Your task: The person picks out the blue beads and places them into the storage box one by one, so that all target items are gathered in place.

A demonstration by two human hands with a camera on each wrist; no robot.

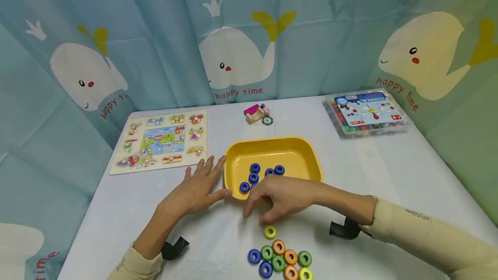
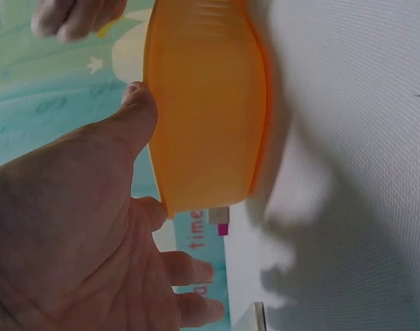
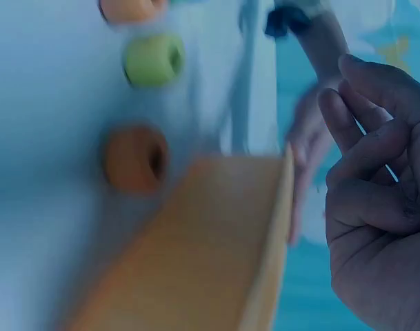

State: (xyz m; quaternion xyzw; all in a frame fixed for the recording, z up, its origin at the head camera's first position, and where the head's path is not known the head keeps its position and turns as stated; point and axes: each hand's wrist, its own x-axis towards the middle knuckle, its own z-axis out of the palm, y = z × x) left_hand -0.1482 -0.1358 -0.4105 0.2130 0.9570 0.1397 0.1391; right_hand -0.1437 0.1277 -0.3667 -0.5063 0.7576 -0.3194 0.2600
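A yellow plastic tray (image 1: 237,152) holds several blue rings (image 1: 254,168). My left hand (image 1: 194,191) rests at its left side, fingers spread; in the left wrist view the thumb (image 2: 141,114) lies against the tray's rim. My right hand (image 1: 285,198) hangs over the tray's near edge, fingers loosely bent and nothing between them, hiding part of the tray. Just below it lies a yellow-green ring (image 1: 270,232). An orange ring (image 3: 135,158) sits close to the tray wall in the right wrist view, mostly hidden by my hand in the head view.
Nearer me lie several loose rings in orange (image 1: 290,257), green (image 1: 266,252), blue (image 1: 254,256) and yellow-green (image 1: 305,274). A wooden picture puzzle (image 1: 163,141) lies back left, small toys (image 1: 256,115) behind the tray, and a clear box of parts (image 1: 365,111) back right.
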